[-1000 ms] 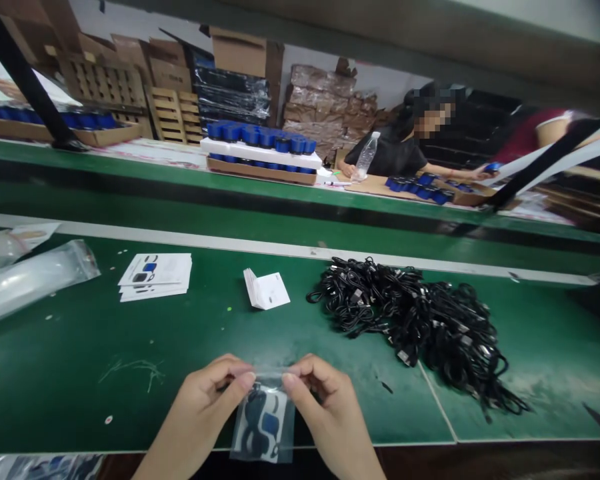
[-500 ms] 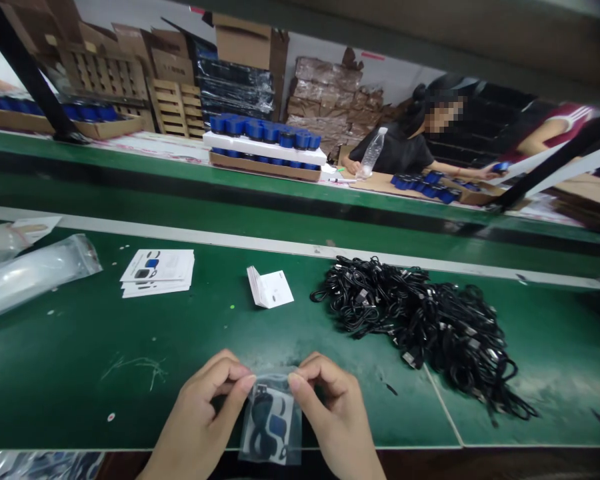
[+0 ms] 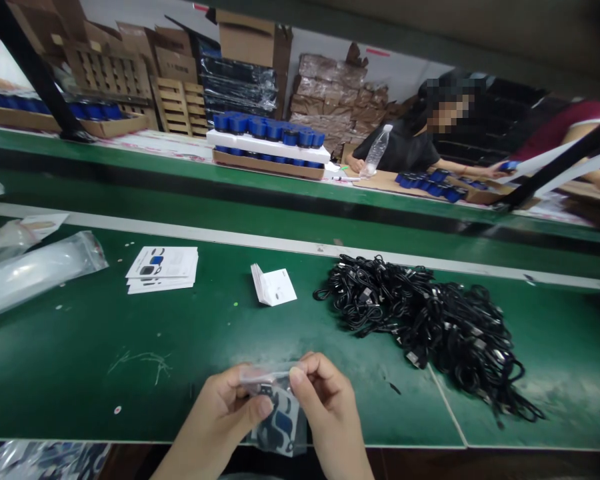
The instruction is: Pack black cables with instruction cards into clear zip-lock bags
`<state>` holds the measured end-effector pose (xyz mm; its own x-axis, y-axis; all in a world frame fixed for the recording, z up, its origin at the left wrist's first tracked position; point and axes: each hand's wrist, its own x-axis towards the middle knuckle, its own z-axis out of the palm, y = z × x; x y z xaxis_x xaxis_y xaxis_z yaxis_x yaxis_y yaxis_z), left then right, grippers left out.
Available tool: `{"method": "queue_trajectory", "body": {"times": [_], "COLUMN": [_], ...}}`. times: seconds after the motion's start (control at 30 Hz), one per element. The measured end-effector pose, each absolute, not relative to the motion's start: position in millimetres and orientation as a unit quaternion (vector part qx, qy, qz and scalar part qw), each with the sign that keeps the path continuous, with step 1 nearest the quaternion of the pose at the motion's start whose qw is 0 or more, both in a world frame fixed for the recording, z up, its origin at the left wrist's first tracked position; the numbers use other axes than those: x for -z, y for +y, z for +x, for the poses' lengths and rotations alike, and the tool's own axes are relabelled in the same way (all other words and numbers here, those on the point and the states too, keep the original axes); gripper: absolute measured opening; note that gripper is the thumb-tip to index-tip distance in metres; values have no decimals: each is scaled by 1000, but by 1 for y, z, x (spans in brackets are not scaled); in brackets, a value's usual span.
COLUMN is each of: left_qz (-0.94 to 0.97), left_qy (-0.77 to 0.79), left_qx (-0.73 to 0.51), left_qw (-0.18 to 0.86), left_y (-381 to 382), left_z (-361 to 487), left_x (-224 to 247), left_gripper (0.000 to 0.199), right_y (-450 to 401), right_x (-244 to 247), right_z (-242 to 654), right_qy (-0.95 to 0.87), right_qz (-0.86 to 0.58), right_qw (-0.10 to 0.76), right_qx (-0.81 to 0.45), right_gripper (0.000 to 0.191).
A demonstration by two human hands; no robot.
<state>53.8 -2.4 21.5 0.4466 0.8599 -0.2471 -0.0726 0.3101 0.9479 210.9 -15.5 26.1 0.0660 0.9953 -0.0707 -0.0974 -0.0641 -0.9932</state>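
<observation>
Near the front edge of the green table, a small clear plastic bag (image 3: 281, 423) hangs between my hands. Inside it show a printed card and a black cable with a metal plug. My left hand (image 3: 230, 410) pinches the bag's left side, its thumb lying over the front. At the top right corner, my right hand (image 3: 325, 400) grips the rim between thumb and fingers. Beyond them lie a few folded white leaflets (image 3: 280, 287), a stack of printed cards (image 3: 163, 267) to the left and a heap of black cables (image 3: 425, 320) to the right.
Large clear bags (image 3: 40, 273) lie at the far left. Across the raised green ledge (image 3: 170, 160) stand trays of blue round items (image 3: 270, 133) and a plastic bottle (image 3: 379, 152). A person in black (image 3: 405, 150) sits behind it. A dark post (image 3: 40, 80) rises at the left.
My left hand has shifted from the bag's top left corner down onto its front, and the bag is now creased and tilted. My right hand still holds the top right. The view has shifted slightly.
</observation>
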Motion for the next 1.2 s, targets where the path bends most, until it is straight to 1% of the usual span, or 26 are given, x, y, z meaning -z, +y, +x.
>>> {"method": "queue_trajectory", "body": {"times": [0.07, 0.17, 0.3, 0.4, 0.5, 0.6, 0.67, 0.73, 0.83, 0.9, 0.97, 1.1, 1.2], "left_qz": [474, 440, 437, 470, 489, 491, 485, 481, 508, 545, 567, 592, 627], "left_qy": [408, 430, 517, 576, 574, 565, 566, 565, 534, 497, 479, 501, 513], "left_qx": [-343, -401, -463, -478, -500, -516, -523, -516, -467, -410, -371, -347, -314], "left_qw": [701, 678, 573, 468, 426, 417, 414, 428, 489, 536, 559, 528, 495], "left_y": [-3, -6, -14, -23, -31, -36, -35, -31, -20, -14, -10, -10, -10], "left_z": [54, 61, 74, 82, 87, 90, 90, 87, 75, 66, 58, 48, 45], "left_x": [-21, -24, -26, -20, -13, -11, -13, -17, -25, -30, -33, -36, -36], "left_gripper": [27, 27, 31, 33, 35, 33, 33, 33, 29, 28, 31, 32, 29], "right_y": [-17, -19, -24, -29, -35, -40, -41, -40, -33, -28, -24, -21, -21], "right_x": [-26, -26, -22, -14, -3, 5, 5, 1, -10, -18, -25, -32, -33], "right_z": [212, 213, 201, 184, 171, 167, 167, 169, 177, 186, 196, 207, 207], "right_qy": [-446, -484, -519, -508, -514, -545, -570, -569, -512, -488, -509, -598, -628], "right_qz": [-509, -507, -547, -570, -581, -601, -591, -582, -580, -562, -540, -534, -532], "right_qw": [520, 496, 469, 504, 535, 524, 518, 519, 516, 499, 467, 402, 385], "right_qx": [-521, -512, -460, -402, -335, -259, -240, -260, -367, -444, -481, -442, -418], "right_gripper": [33, 27, 25, 29, 29, 31, 33, 34, 32, 32, 31, 22, 20]}}
